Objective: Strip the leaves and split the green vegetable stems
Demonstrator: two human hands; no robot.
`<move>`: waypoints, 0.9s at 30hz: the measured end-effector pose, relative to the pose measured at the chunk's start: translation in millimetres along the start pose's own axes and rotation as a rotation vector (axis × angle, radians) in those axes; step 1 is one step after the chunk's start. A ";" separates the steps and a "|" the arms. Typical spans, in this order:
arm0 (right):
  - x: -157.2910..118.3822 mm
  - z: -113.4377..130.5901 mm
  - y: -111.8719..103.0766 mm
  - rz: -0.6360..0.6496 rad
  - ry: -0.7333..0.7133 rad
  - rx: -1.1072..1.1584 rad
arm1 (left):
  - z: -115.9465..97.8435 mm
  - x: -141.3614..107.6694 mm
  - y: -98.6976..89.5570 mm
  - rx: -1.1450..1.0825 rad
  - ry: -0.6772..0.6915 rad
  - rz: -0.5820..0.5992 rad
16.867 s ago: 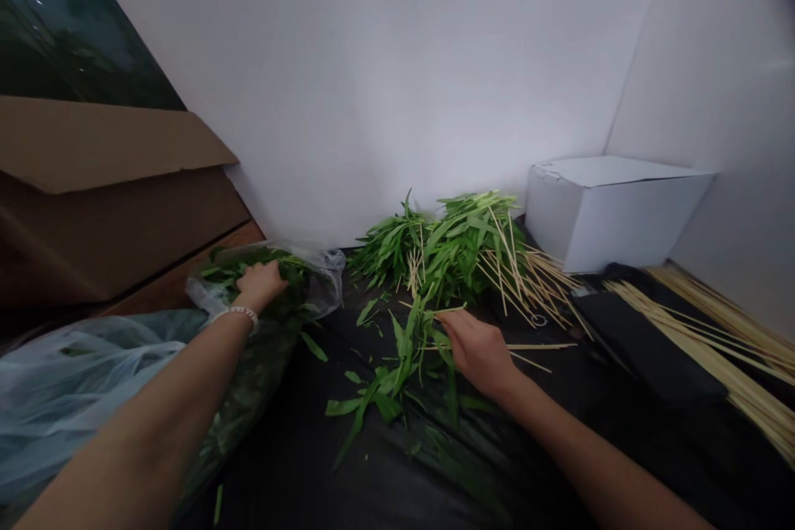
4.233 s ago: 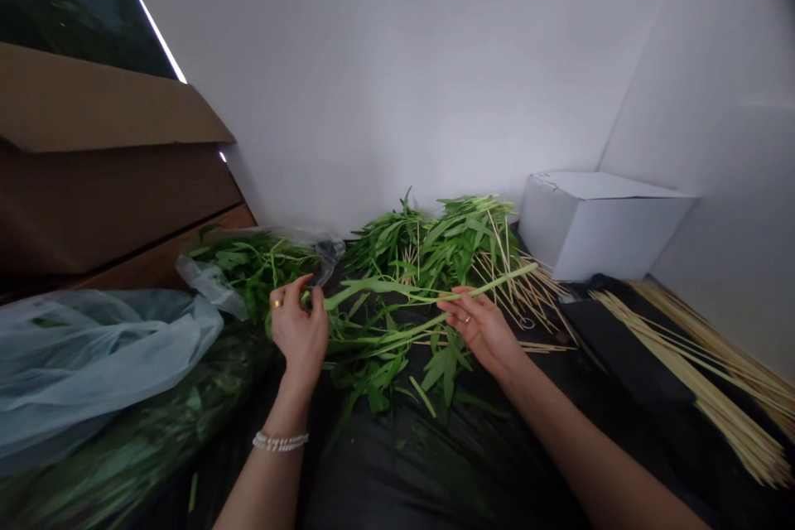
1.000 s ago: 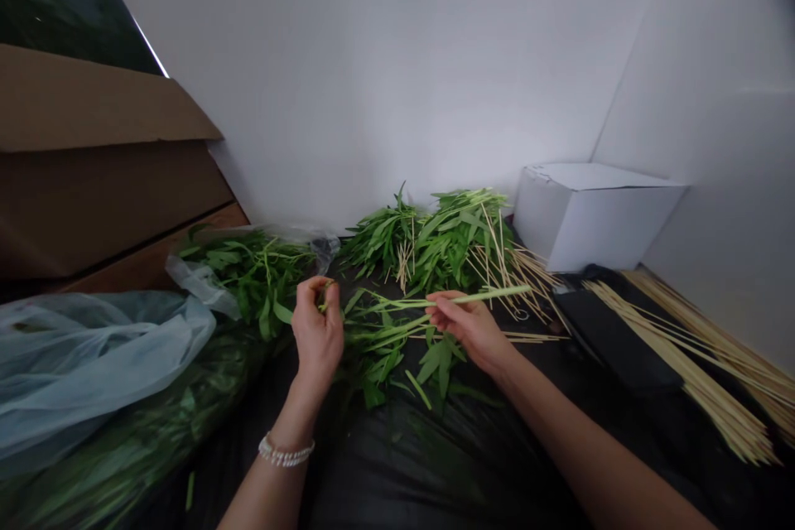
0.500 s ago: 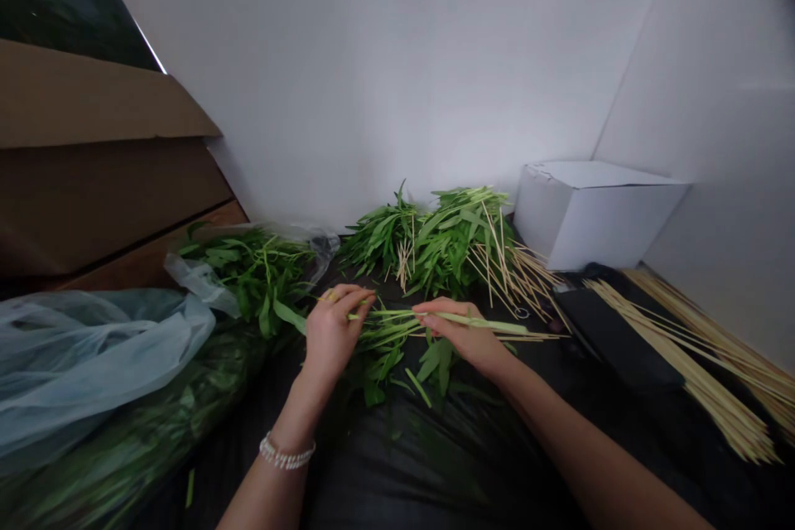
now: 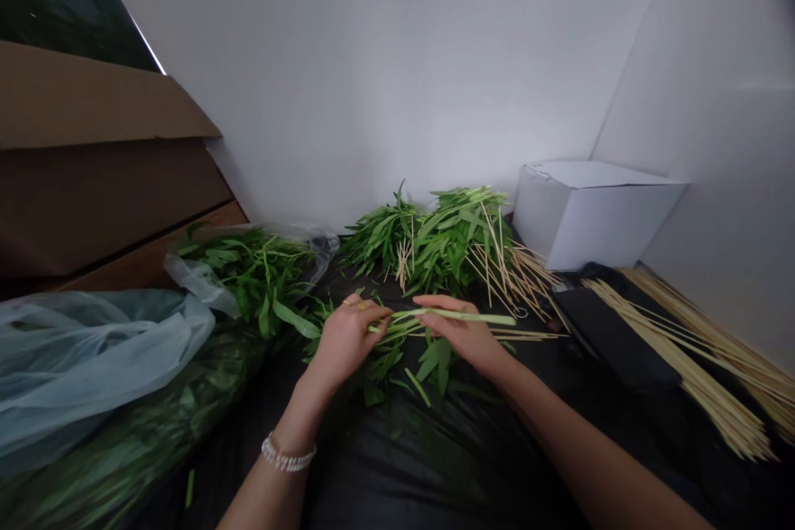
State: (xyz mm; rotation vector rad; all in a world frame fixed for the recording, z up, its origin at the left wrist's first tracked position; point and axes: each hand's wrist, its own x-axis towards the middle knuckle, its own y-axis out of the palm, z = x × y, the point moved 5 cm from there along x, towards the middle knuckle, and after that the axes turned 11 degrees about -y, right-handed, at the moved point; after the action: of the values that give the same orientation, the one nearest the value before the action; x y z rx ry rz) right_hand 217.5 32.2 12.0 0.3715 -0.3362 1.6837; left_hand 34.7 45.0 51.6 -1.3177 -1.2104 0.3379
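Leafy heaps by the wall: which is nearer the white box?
The right heap, the larger, with pale stems along its top; the left heap lies farther from the white box.

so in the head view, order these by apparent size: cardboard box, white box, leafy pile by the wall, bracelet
1. Cardboard box, though the frame cuts it off
2. White box and leafy pile: too alike to rank
3. Bracelet
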 end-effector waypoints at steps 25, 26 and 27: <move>5.7 -8.1 -14.1 -0.232 0.097 0.434 | 45.1 2.6 -26.5 -0.890 -0.551 -0.242; 5.4 -7.7 -12.9 -0.229 0.098 0.443 | 42.2 3.1 -26.6 -0.915 -0.525 -0.235; 5.1 -7.4 -11.7 -0.224 0.100 0.452 | 40.6 3.4 -26.2 -0.955 -0.508 -0.227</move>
State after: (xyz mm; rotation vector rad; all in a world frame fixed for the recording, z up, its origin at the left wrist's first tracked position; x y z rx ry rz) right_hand 228.1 41.5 7.7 0.6309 0.1628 1.5411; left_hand -7.9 61.9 67.3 -1.9302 -2.0749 -0.1190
